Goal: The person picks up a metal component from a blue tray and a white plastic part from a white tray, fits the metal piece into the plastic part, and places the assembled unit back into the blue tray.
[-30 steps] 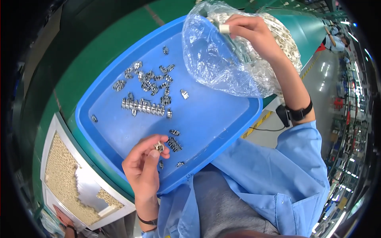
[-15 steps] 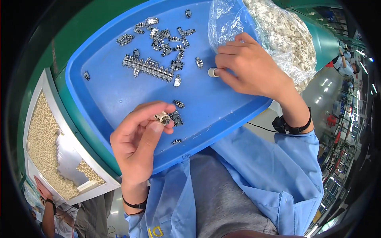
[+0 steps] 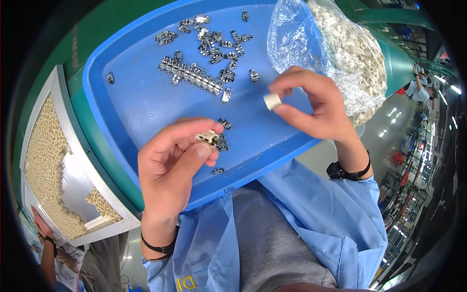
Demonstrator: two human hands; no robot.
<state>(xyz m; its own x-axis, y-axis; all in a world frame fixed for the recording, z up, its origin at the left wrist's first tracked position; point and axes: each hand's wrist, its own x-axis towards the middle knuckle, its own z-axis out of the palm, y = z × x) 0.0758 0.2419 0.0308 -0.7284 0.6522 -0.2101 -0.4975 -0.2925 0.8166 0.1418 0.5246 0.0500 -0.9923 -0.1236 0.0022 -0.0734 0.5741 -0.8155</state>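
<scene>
We noted the left hand (image 3: 168, 163) clamped on a beige fitting (image 3: 206, 137) above the near side of the blue tray (image 3: 134, 109), and the right hand (image 3: 316, 104) pinching a cream cylinder (image 3: 272, 101) above its right side.

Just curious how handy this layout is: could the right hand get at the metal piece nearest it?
Probably yes: the metal piece lies uncovered in the blue tray, close to the right hand. The white part held in that hand might hamper grasping, though.
</scene>
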